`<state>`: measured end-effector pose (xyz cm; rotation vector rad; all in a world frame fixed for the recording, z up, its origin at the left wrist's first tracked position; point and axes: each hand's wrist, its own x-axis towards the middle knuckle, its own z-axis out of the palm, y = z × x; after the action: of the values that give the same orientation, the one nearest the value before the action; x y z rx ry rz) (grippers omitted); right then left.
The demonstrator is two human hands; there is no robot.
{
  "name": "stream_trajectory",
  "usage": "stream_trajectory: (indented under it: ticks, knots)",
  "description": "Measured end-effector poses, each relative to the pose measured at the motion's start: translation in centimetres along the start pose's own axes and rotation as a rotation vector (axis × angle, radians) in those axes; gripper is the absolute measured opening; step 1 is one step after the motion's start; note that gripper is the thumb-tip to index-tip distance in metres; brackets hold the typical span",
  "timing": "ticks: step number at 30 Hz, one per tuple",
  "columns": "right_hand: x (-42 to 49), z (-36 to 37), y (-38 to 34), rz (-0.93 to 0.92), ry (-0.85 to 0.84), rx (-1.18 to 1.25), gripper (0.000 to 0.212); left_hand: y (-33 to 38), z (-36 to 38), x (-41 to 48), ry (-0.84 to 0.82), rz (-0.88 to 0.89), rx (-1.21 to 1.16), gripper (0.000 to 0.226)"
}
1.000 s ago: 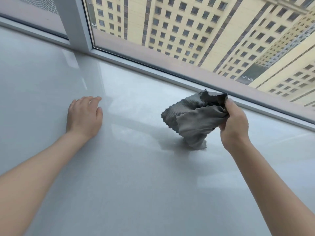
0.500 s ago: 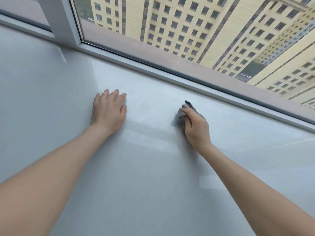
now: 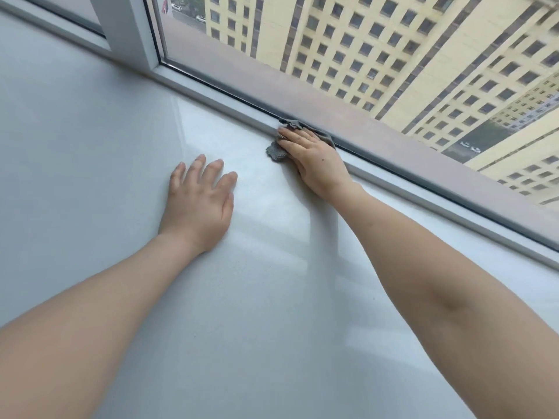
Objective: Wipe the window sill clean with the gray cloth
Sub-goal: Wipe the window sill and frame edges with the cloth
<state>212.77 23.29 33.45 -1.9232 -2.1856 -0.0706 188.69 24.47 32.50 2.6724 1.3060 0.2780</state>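
Observation:
The window sill [image 3: 90, 146] is a wide, glossy pale grey surface running under the window. My right hand [image 3: 314, 158] lies flat on the gray cloth [image 3: 274, 152], pressing it against the sill where it meets the bottom window frame. Most of the cloth is hidden under the palm; a bunched corner shows to the left of the fingers and a strip shows along the frame. My left hand [image 3: 199, 204] rests palm down on the sill, fingers spread, a little to the left of and nearer than the cloth, holding nothing.
The white window frame [image 3: 423, 192] runs diagonally along the far edge of the sill, with an upright post [image 3: 130, 28] at the upper left. Beyond the glass stand tall yellow buildings [image 3: 393, 55].
My right hand brought the cloth down from mid-air onto the sill, then slid it away up to the window frame. My left hand stayed flat on the sill.

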Motion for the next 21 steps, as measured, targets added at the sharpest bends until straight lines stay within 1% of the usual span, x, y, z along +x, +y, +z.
stream_trajectory:
  ticks: [4, 6, 9, 11, 13, 15, 16, 17, 19, 20, 21]
  knots:
    - [-7.3, -2.2, 4.1, 0.099, -0.001, 0.03, 0.032, 0.0, -0.1, -0.3, -0.003, -0.021, 0.003, 0.048]
    - [-11.0, -3.3, 5.5, 0.16, -0.024, 0.041, 0.037, -0.5, -0.2, -0.6, -0.005, -0.03, 0.007, 0.05]
    - [-16.1, -4.4, 7.5, 0.283, -0.013, 0.035, 0.038, -1.0, -0.4, -1.0, 0.002, -0.035, 0.02, 0.052]
    - [-19.7, -4.9, 8.8, 0.429, 0.011, 0.008, 0.043, -1.1, -0.6, -1.1, 0.003, -0.043, 0.018, 0.052]
    - [-23.1, -5.8, 9.3, 0.627, 0.014, -0.019, 0.05, -1.2, -0.7, -1.4, 0.001, -0.041, 0.029, 0.052]
    - [-24.6, -6.9, 8.1, 0.841, 0.029, 0.028, 0.048, -1.8, -1.1, -1.8, -0.006, -0.045, 0.045, 0.05]
    - [-24.9, -7.5, 7.3, 0.935, 0.078, 0.068, 0.046, -1.7, -1.3, -1.8, -0.019, -0.056, 0.054, 0.046]
    - [-24.7, -8.2, 6.0, 1.011, 0.175, 0.118, 0.042, -1.6, -1.5, -1.9, -0.033, -0.068, 0.062, 0.042]
    - [-23.6, -9.6, 2.0, 1.079, 0.431, 0.247, 0.037, -1.5, -2.1, -2.2, -0.032, -0.069, 0.068, 0.039]
    - [-23.1, -10.4, 0.1, 1.111, 0.548, 0.379, 0.034, -1.4, -2.4, -2.4, -0.021, -0.061, 0.057, 0.039]
    - [-22.7, -11.1, -1.7, 1.136, 0.646, 0.566, 0.031, -1.2, -2.8, -2.8, -0.011, -0.057, 0.035, 0.038]
